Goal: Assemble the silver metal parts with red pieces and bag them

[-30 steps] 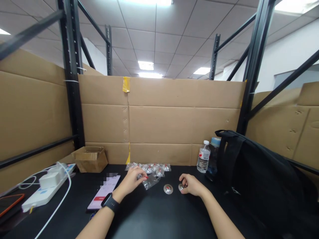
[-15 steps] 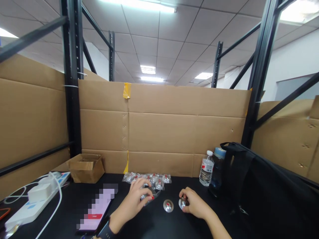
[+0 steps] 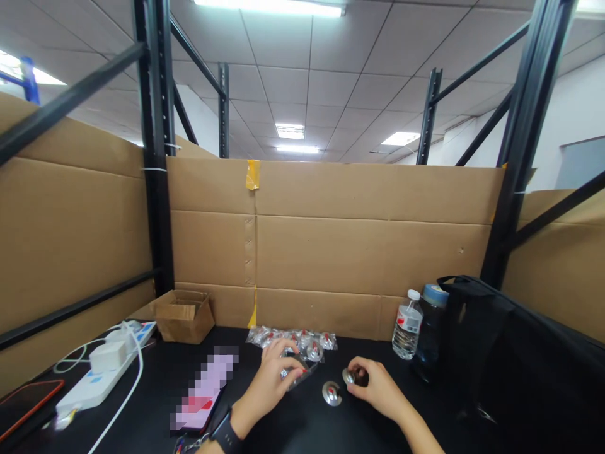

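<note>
My left hand (image 3: pixel 276 376) is closed, thumb and fingertips pinching a small clear plastic bag (image 3: pixel 309 372) with something shiny inside, partly hidden by the hand. My right hand (image 3: pixel 373 384) grips a round metal disc (image 3: pixel 348 376) by its edge, tilted between thumb and fingers. Between the two hands, a second shiny metal disc (image 3: pixel 331 393) with a red mark at its centre lies on the black table. Just behind my left hand is a row of several bagged metal discs (image 3: pixel 326 341), each with a red spot.
Left stand a phone (image 3: pixel 208 391), a power strip (image 3: pixel 94 388) with white cables and a small cardboard box (image 3: pixel 189 321). At right are a water bottle (image 3: pixel 407 328), a blue-lidded bottle (image 3: pixel 432 315) and a black bag (image 3: pixel 520 359). Cardboard walls (image 3: pixel 331 252) surround the table.
The view has swung slightly left, so everything sits further right. In my right hand the disc has tipped from nearly flat to a steeper tilt. My left hand still pinches the bag.
</note>
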A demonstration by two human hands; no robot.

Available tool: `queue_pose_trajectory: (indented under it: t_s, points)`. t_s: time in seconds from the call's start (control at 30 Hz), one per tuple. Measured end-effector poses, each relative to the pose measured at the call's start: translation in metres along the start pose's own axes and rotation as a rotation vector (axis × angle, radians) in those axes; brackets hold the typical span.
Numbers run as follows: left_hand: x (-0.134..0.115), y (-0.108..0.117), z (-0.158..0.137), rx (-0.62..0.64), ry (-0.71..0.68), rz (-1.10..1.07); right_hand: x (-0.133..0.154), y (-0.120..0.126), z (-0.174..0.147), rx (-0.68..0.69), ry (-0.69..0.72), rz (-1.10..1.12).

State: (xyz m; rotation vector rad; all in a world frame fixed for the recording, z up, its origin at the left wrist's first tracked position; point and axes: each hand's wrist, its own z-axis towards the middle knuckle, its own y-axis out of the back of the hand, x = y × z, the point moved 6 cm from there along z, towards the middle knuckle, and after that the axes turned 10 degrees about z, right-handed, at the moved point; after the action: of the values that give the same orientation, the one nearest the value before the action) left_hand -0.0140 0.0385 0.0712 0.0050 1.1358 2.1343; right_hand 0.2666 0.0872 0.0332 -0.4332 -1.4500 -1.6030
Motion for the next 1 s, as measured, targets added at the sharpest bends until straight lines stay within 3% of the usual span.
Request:
queue_pose_trajectory:
  t_s: [0.13, 0.27, 0.43, 0.5, 0.67, 0.83, 1.0]
  points:
    - [-0.013, 0.015, 0.012, -0.078, 0.065, -0.130, 0.026, -0.002, 0.007, -0.069, 0.081, 0.279]
    - [-0.024, 0.027, 0.028, -0.167, 0.112, -0.170, 0.067, -0.007, 0.012, -0.028, 0.164, 0.545]
    - [-0.023, 0.007, 0.031, -0.197, 0.132, -0.108, 0.099, -0.027, 0.016, -0.018, 0.202, 0.711]
    - [-0.018, -0.007, 0.023, -0.203, 0.142, -0.118, 0.102, -0.040, 0.014, 0.028, 0.213, 0.698]
    - [-0.011, -0.030, 0.001, -0.175, 0.220, -0.113, 0.087, -0.058, 0.003, -0.022, 0.208, 0.627]
    - [-0.023, -0.027, -0.001, -0.100, 0.175, 0.012, 0.071, -0.063, 0.001, -0.012, 0.246, 0.588]
    - [-0.028, -0.023, 0.000, -0.123, 0.120, 0.067, 0.067, -0.069, 0.002, -0.004, 0.249, 0.632]
